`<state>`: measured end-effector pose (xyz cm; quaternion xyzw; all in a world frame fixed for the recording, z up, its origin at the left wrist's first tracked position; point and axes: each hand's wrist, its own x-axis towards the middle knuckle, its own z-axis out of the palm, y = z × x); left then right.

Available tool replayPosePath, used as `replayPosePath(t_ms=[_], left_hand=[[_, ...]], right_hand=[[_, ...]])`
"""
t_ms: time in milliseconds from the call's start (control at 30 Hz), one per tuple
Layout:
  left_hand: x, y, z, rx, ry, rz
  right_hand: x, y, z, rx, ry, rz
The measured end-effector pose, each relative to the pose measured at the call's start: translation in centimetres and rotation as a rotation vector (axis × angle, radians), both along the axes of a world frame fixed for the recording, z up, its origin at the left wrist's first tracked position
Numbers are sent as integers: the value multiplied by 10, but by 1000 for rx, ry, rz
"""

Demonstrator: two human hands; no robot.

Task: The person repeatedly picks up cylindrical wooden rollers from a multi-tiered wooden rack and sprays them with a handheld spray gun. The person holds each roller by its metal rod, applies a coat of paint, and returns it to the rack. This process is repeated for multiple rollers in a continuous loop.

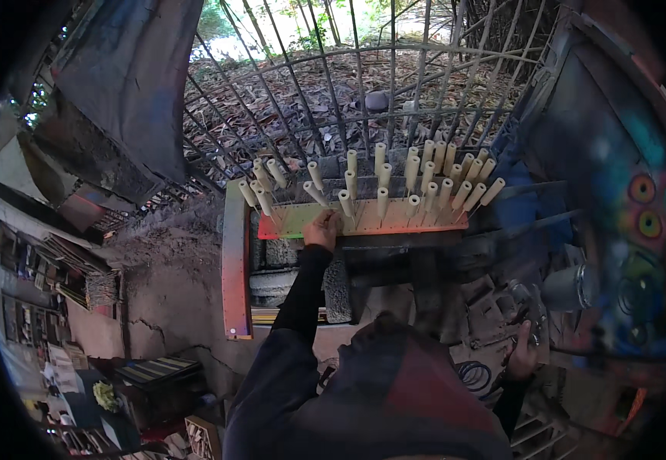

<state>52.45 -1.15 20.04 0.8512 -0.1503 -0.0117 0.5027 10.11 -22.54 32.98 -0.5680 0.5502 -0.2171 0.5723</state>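
A long board point(364, 220) sprayed red, orange and green bears several pale hollow tubes point(383, 202), standing on thin pins and leaning various ways. My left hand point(322, 231) is closed at the board's near edge, just below a tilted tube point(315, 193). Whatever its fingers pinch is hidden. Off to the lower right, my right hand point(522, 359) is wrapped round what looks like a spray gun point(531, 307) with a silver metal cup point(568, 289). The gun is partly blurred and dim.
Another paint-dusted board point(236, 268) runs toward me on the left. Behind the work stands a lattice of bars point(341, 115), with dry leaves beyond. A paint-spotted panel point(643, 222) rises at right. A coiled hose point(475, 376) lies near my right arm; a striped dark box point(160, 372) sits lower left.
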Motion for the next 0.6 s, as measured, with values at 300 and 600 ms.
replayPosePath(t_ms=[300, 600], left_hand=[[9, -6, 2, 143, -176, -9], [8, -8, 2, 135, -242, -9]], right_hand=[[-1, 10, -24, -99, -191, -28], [-2, 6, -35, -12, -107, -35]])
